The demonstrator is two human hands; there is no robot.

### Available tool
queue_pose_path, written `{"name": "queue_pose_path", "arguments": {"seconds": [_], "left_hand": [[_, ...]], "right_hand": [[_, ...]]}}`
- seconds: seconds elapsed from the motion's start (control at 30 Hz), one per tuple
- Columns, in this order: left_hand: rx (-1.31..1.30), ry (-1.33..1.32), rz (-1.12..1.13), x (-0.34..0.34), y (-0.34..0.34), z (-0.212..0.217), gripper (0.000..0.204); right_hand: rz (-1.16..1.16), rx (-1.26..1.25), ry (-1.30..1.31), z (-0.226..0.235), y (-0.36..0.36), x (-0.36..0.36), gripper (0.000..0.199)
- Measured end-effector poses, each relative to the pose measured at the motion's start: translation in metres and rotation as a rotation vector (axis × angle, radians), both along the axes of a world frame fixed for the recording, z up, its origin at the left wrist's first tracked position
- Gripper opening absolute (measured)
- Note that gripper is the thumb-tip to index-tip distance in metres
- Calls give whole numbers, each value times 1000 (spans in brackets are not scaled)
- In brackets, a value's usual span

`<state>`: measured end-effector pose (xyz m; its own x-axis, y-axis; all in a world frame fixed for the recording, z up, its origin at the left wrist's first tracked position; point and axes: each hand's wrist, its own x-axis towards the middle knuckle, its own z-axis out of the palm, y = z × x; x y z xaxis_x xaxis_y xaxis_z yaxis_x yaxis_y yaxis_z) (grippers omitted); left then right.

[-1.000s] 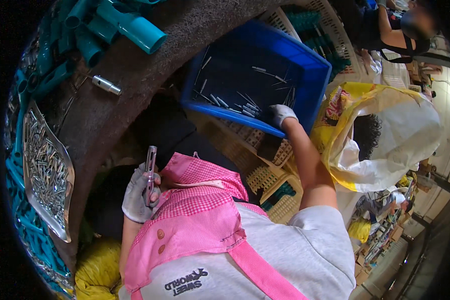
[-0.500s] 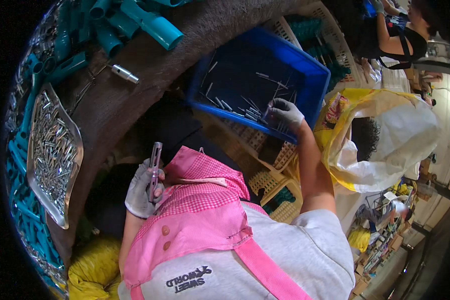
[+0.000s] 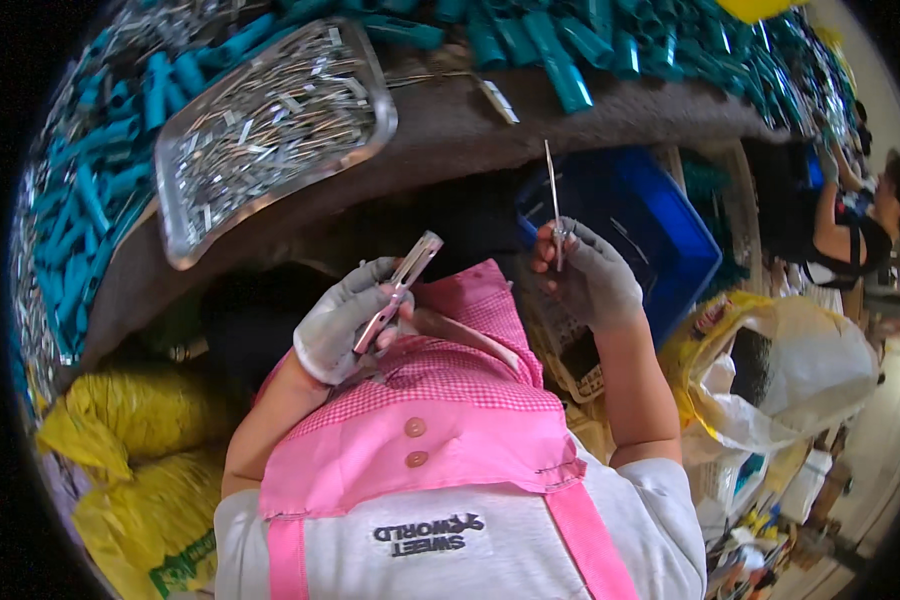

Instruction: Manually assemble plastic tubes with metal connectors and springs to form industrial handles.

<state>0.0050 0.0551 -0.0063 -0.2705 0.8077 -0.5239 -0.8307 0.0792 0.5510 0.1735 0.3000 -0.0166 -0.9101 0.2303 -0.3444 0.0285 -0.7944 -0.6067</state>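
My left hand (image 3: pixel 342 325), in a pale glove with bare fingertips, is closed around a slotted metal tube (image 3: pixel 417 260), tilted up to the right above my pink apron. Between the fingers of my right hand (image 3: pixel 602 278), gloved the same way, a thin metal rod (image 3: pixel 553 185) stands nearly upright. Its lower end is thicker and partly covered by the fingers. Behind the right hand lies a blue bin (image 3: pixel 685 225) with a few thin metal pieces inside. The tube and the rod are apart.
On the dark bench (image 3: pixel 430 125) rest a metal tray (image 3: pixel 384 118) of small metal parts, many teal tubes (image 3: pixel 560 65) and a short metal cylinder (image 3: pixel 498 100). Yellow sacks (image 3: pixel 140 415) lie at left, an open yellow-white sack (image 3: pixel 810 370) at right. A co-worker (image 3: pixel 860 220) is at far right.
My right hand has come up out of the blue bin with the thin rod. The left hand still holds the tube, now tilted more. The view has swung, showing more bench.
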Motion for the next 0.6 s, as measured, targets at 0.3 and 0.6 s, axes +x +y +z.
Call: {"name": "queue_pose_path", "arguments": {"seconds": [0.3, 0.6], "left_hand": [[61, 282, 435, 2, -6, 17, 33], [90, 350, 614, 3, -34, 16, 31]], "right_hand": [[372, 86, -44, 12, -75, -57, 14], [320, 366, -98, 23, -114, -77, 19]]}}
